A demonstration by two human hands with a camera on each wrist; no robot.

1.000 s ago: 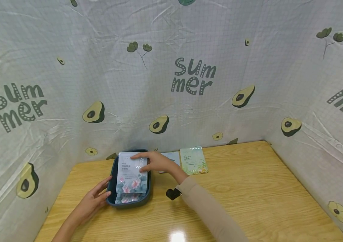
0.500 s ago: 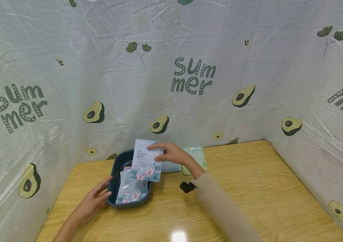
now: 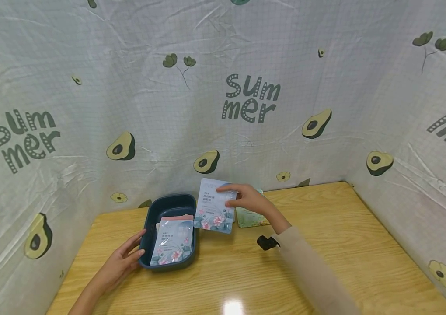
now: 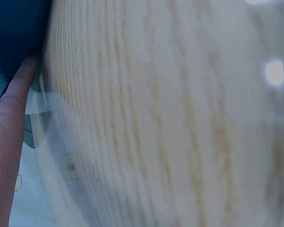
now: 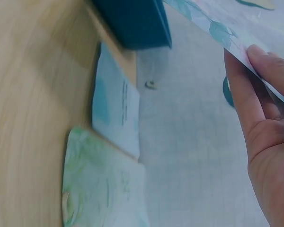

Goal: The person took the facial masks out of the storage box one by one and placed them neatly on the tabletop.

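My right hand (image 3: 248,199) pinches a pale blue sheet mask packet (image 3: 211,208) with pink lotus flowers at its right edge, thumb on the front and fingers behind. The packet hangs over the table, just right of a dark blue bin (image 3: 173,204). Inside the bin lie similar lotus packets (image 3: 172,245), with a pink edge showing behind the top one. My left hand (image 3: 122,258) rests its fingertips against the bin's left side; one straight finger (image 4: 14,106) shows along it in the left wrist view.
A green packet (image 3: 249,218) lies at the back of the wooden table (image 3: 325,232), partly covered by my right hand. A blue packet (image 5: 116,101) lies beside it in the right wrist view, mostly hidden in the head view. A patterned cloth (image 3: 160,109) hangs behind.
My right hand has lifted the lotus packet up out of the bin and carried it to the right, uncovering the packets inside. The left hand stays at the bin.
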